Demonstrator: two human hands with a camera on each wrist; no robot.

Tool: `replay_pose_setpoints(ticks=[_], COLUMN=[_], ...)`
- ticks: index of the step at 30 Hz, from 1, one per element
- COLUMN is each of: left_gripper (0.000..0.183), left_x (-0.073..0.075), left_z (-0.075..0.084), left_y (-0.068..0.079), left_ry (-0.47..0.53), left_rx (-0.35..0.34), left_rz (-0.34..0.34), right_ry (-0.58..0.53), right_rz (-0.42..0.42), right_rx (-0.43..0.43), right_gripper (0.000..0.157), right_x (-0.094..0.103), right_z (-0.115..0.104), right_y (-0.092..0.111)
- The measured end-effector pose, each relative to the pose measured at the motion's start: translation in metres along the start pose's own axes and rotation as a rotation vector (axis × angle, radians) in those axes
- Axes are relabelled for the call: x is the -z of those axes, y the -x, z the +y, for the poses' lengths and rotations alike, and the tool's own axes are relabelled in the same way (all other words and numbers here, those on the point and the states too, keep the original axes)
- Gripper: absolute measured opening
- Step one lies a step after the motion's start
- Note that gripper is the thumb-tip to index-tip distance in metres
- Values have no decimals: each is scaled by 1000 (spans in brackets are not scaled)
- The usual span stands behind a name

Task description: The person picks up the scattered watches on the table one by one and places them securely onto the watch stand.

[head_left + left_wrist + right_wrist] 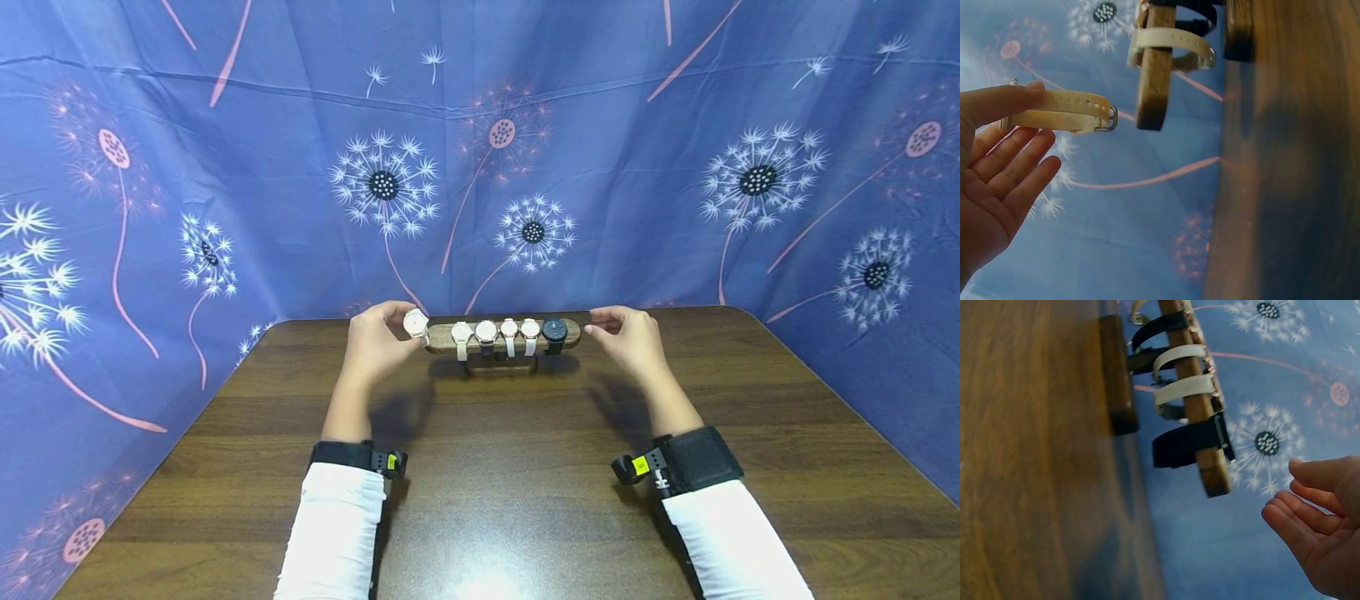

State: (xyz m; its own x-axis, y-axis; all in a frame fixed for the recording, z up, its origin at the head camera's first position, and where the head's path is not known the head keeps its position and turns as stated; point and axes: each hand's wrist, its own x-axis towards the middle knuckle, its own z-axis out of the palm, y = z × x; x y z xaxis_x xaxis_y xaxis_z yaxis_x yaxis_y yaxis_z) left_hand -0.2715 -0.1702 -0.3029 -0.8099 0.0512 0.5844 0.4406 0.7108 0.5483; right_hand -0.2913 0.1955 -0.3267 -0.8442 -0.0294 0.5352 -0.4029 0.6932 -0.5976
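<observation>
A cream-strapped watch [1079,111] with a pale dial is pinched between the thumb and fingers of my left hand [377,340], just off the left end of a wooden watch stand [442,337]. Its strap is buckled into a loop. Several watches sit along the stand's bar: a cream one [461,334] at the left, a dark-strapped one with a pale dial [486,332], two white-strapped ones, and a black watch [554,331] at the right. Past the bar's right end, my right hand [628,335] holds nothing, its fingers loosely bent and apart from the stand.
The stand's wooden base [1121,381] rests on the brown wood-grain table [517,467], near its back edge. Behind hangs a blue cloth [622,167] printed with dandelions. Dark straps with small cameras [626,469] circle both wrists.
</observation>
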Motion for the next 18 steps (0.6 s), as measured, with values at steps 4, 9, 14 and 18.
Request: replay_pose_setpoints(ticks=[4,9,14,18], left_gripper=[46,47,45,43], left_x=[-3,-11,-20,-25], left_z=[-10,-24,-41,-49], left_y=[-2,-4,-4,-2], left_ry=[4,28,53,62], left_rx=[47,107,167,194], left_rz=[-19,-59,-99,-129], right_ry=[9,10,-9,-64], right_rz=[-35,-67,-91,-110], right_rx=[-36,-61,-109,-165], right_gripper=[28,29,28,29], right_x=[-1,-5,-14,-24], right_z=[12,22,25,26], right_y=[-1,0,1,2])
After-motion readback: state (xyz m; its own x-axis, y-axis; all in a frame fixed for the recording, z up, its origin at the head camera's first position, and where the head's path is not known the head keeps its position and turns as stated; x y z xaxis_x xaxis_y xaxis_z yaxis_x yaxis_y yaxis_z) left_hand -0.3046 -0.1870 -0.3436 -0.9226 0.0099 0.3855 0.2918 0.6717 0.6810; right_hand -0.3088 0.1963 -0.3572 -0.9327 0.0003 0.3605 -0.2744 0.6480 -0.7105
